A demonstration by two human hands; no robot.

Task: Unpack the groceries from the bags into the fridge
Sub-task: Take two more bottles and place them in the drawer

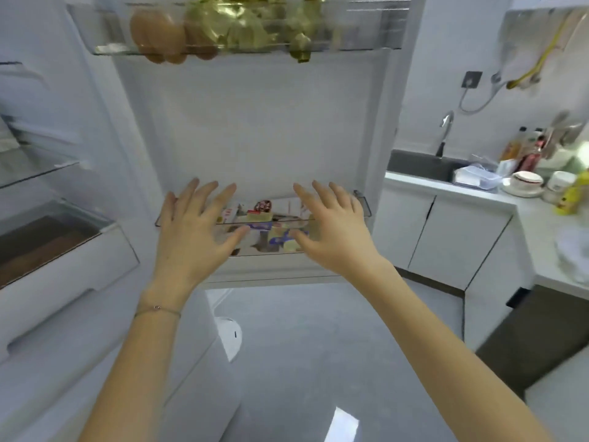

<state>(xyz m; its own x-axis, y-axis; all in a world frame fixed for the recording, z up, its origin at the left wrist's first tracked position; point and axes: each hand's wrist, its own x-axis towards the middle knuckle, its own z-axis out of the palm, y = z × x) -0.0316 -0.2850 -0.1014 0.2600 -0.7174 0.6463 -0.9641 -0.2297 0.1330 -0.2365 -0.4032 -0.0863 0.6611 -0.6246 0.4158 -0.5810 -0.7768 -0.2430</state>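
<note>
Groceries (pixel 263 208), a jumble of small packets and cartons, lie in the lower door bin (pixel 366 207) of the fridge (pixel 264 122), whose door stands open straight ahead of me. Both my hands are held out in front of that bin and neither holds anything. My left hand (pixel 194 228) is open with its fingers spread and pointing up. It covers the bin's left end, and its thumb reaches across the clear front wall towards the packets. My right hand (pixel 331 224) is open in the same way over the bin's right end, its thumb pointing in from the other side. The packets show in the gap between my two hands, a little beyond my palms. I cannot tell whether either hand actually touches the bin or only hovers just in front of it. A thin bracelet (pixel 157 309) sits on my left wrist. High on the same door, the upper door shelf (pixel 366 43) holds gold-wrapped packets (pixel 229 27) and some round brown items (pixel 156 36), well above my hands. To my left, inside the fridge body, a white drawer (pixel 70 260) is pulled partly out, with something dark in it. To my right runs a white worktop (pixel 478 193) with a dark sink (pixel 424 165) and a tap (pixel 446 126). A bowl (pixel 526 181) and some bottles and tubs stand further along it, too blurred to name.
</note>
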